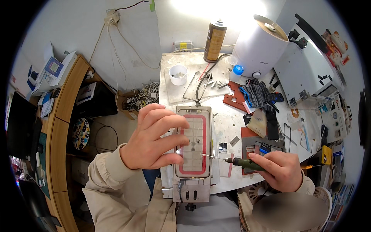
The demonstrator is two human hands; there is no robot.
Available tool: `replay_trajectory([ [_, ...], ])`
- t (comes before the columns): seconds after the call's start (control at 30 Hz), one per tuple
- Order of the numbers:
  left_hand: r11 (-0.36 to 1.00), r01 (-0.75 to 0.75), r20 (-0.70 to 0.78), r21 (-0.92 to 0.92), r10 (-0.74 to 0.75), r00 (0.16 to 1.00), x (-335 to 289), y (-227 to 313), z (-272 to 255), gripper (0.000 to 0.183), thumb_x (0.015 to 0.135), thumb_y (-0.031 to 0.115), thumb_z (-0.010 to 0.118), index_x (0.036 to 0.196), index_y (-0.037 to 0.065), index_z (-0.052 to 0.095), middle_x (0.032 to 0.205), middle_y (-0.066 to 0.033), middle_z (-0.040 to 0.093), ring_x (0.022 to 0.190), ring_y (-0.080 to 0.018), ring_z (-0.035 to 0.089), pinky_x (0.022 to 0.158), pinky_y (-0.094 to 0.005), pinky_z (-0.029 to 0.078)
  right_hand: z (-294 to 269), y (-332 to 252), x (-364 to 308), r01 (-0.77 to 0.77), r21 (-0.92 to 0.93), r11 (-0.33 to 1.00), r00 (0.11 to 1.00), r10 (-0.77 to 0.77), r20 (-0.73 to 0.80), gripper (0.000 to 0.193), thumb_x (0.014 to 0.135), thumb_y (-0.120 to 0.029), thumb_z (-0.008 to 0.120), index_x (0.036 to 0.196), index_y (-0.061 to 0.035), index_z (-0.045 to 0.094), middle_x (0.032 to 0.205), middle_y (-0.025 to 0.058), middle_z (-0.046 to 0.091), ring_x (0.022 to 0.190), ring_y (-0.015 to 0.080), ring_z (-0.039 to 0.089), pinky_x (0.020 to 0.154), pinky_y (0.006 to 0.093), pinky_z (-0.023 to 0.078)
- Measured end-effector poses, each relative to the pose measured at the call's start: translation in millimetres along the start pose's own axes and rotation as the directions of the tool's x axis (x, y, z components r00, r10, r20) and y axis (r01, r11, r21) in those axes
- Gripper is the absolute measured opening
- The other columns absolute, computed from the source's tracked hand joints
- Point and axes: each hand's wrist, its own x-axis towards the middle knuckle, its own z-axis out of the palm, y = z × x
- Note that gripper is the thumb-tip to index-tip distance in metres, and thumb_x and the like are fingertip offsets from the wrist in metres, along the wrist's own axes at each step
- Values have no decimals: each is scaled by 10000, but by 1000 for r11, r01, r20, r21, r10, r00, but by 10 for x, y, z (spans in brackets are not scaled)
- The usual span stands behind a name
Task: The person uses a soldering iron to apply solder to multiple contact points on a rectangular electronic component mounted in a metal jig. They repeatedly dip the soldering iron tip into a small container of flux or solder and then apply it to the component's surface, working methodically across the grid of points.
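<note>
A long metal fixture with a red rectangular border and a gridded, see-through middle lies in front of me on the bench, its cable leading off the far end. My left hand hangs over its left side, fingers spread and a little bent, with the fingertips above or touching the red border; I cannot tell which. My right hand grips a green-handled tool with a thin metal shaft. The shaft points left, and its tip sits over the right part of the gridded area. Small dark round spots show on that area.
Beyond the fixture are a white tub of small pieces, a spray can and a white humidifier-like appliance. Striped gloves, a blue-capped bottle and loose parts crowd the right side. A wooden desk stands at left.
</note>
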Motion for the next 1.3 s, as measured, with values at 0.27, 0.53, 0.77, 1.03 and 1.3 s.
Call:
replay_trajectory([
  [0.27, 1000, -12, 8, 15, 12, 1000, 37, 18, -25, 463, 1038, 560, 576, 964, 129, 725, 1270, -57, 634, 1183, -290, 545, 1094, -516, 381, -36, -77, -57, 20, -10, 1000, 999, -19, 36, 555, 740, -39, 829, 1282, -148, 783, 812, 10, 656, 669, 186, 637, 564, 342, 527],
  [0.53, 1000, 18, 40, 25, -19, 999, 72, 55, -36, 440, 1075, 494, 523, 958, 121, 726, 1259, -75, 645, 1158, -306, 542, 1107, -514, 356, -28, -73, -82, -10, 49, 999, 1000, 8, 28, 582, 737, -77, 863, 1307, -144, 771, 831, 21, 683, 685, 198, 659, 575, 346, 534],
  [0.77, 999, 11, 51, 43, -13, 999, 145, 99, -49, 368, 1052, 429, 567, 945, 112, 719, 1250, -70, 648, 1158, -304, 537, 1109, -512, 358, -39, -51, -100, 24, 66, 998, 998, -28, 52, 566, 759, -88, 856, 1316, -138, 766, 825, 22, 682, 694, 208, 671, 588, 350, 540],
  [1.03, 997, -7, 67, 73, 2, 998, 173, 118, -45, 326, 1041, 400, 584, 948, 110, 701, 1243, -66, 644, 1151, -307, 534, 1101, -512, 368, -39, -24, -139, 20, 92, 996, 996, -28, 83, 586, 748, -79, 857, 1324, -134, 762, 849, 22, 682, 718, 206, 679, 600, 357, 546],
  [1.3, 998, -14, 75, 69, 9, 997, 185, 106, -45, 318, 1032, 397, 588, 948, 108, 692, 1246, -65, 641, 1143, -309, 532, 1091, -512, 372, -21, -5, -150, 31, 116, 993, 997, -39, 64, 495, 772, -118, 868, 1257, -91, 772, 838, 70, 720, 660, 250, 684, 555, 363, 516],
])
